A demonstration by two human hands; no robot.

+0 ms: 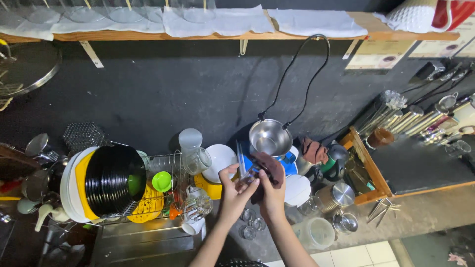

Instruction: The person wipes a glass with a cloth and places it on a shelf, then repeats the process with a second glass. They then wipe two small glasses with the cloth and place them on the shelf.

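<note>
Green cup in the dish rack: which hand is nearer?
Left. The left hand sits just right of the green cup, holding a clear glass; the right hand, with a dark cloth, lies farther right.

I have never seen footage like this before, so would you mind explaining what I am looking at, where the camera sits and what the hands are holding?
This is one picture from a camera worn on a person's head, looking down at their own two bare hands; there is no machine. The left hand holds a clear glass, and the right hand presses a dark brown cloth against it. Below them is a counter crowded with kitchenware: a dish rack with a stack of black plates, a white bowl, a steel pot and small glasses. A wooden shelf with white cloths runs above.
</note>
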